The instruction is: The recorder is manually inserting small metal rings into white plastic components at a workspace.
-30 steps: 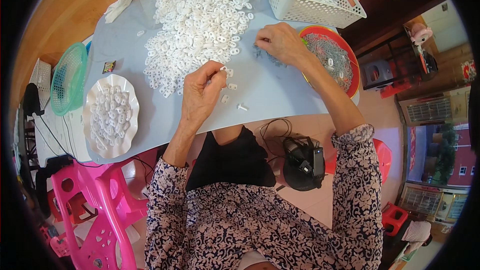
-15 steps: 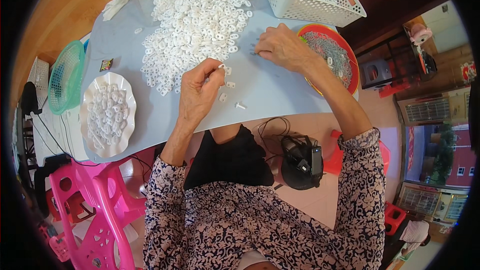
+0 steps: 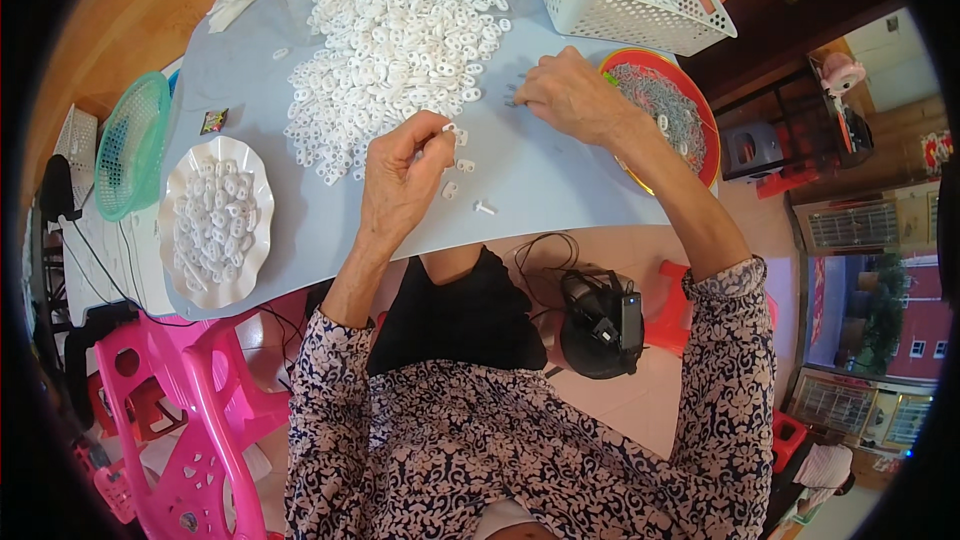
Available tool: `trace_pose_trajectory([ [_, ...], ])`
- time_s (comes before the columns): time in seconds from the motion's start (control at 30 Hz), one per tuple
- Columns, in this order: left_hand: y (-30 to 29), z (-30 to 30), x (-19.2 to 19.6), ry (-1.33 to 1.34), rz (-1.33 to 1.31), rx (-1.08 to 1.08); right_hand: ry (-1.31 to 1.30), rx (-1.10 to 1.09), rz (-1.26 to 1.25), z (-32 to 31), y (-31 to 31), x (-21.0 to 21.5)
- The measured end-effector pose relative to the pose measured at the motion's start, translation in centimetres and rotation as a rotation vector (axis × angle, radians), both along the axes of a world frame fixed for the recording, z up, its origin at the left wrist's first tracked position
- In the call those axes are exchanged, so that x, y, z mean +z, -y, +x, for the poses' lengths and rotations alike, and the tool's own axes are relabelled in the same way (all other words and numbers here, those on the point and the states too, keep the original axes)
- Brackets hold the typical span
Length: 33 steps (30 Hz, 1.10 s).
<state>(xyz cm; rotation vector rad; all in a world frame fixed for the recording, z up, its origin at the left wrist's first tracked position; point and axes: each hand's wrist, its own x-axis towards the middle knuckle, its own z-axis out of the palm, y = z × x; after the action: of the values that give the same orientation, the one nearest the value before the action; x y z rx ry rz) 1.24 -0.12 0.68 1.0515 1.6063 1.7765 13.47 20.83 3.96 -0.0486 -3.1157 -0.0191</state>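
My left hand (image 3: 405, 175) pinches a small white two-hole plastic piece (image 3: 449, 128) at its fingertips, in front of a large heap of like pieces (image 3: 400, 40). A few loose white pieces (image 3: 465, 166) lie just right of that hand, and a white T-shaped plastic part (image 3: 485, 207) lies nearer the table's front edge. Further right, my right hand (image 3: 580, 95) is low over the table with thumb and fingers together; what is in them, if anything, is too small to make out. Small grey metal bits (image 3: 512, 90) lie by its fingertips.
A red bowl (image 3: 707, 125) of grey metal pieces stands right of my right hand, a white perforated basket (image 3: 640, 15) behind it. At left are a scalloped white dish (image 3: 262, 230) of white pieces and a green basket (image 3: 140, 170). A pink chair (image 3: 215, 410) stands below the table (image 3: 335, 240).
The view has shifted slightly. Both hands keep nearly the same places and the same pinched pose over the table.
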Motion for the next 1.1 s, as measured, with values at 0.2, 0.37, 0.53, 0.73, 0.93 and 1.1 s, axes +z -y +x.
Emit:
trace_pose_trajectory([
  [0.2, 0.1, -0.1, 0.1, -0.001, -0.056, -0.04, -0.147, -0.097, -0.299, 0.3, -0.7, 0.4],
  [0.37, 0.1, -0.1, 0.2, 0.012, -0.057, -0.031, -0.128, -0.233, -0.461, 0.3, 0.2, 1.5],
  [0.53, 0.1, -0.1, 0.1, 0.005, -0.067, -0.023, -0.215, -0.086, -0.307, -0.2, -0.4, -0.2],
  [0.73, -0.1, 0.0, 0.1, -0.035, -0.077, -0.026, -0.149, -0.065, -0.03, -1.5, 0.3, -0.6],
  [0.93, 0.1, -0.2, -0.3, -0.071, -0.076, -0.013, -0.132, -0.151, -0.024, -1.9, 0.0, -0.7],
  [1.1, -0.1, -0.1, 0.1, -0.017, -0.074, -0.018, -0.295, -0.41, -0.563, -0.5, -0.8, 0.4],
])
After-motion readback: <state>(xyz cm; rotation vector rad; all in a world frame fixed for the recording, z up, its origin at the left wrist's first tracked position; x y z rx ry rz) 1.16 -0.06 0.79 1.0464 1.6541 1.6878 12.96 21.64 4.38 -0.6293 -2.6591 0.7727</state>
